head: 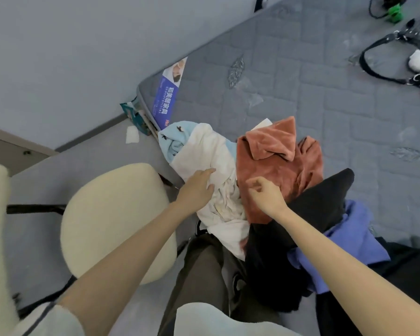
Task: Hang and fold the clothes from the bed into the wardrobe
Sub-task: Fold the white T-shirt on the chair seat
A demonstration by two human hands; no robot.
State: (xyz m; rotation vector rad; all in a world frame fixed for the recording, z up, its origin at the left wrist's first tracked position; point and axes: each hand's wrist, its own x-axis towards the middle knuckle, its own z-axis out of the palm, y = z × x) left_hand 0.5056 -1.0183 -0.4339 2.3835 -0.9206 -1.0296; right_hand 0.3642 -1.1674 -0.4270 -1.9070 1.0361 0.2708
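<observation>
A pile of clothes lies at the near corner of the grey mattress (313, 93). It holds a white garment (209, 154) over a light blue piece (177, 137), a rust-coloured fleece (277, 163), a black garment (325, 202) and a blue-violet one (349, 241). My left hand (197, 187) rests flat on the white garment with its fingers apart. Over the rust fleece hovers my right hand (264, 192), its fingers curled loosely and holding nothing.
A cream round chair seat (114, 219) stands left of the pile, close to my left arm. A black strapped bag (398, 59) with a white pompom lies at the far right of the mattress. A green packet (134, 115) and a white scrap lie on the floor by the mattress corner.
</observation>
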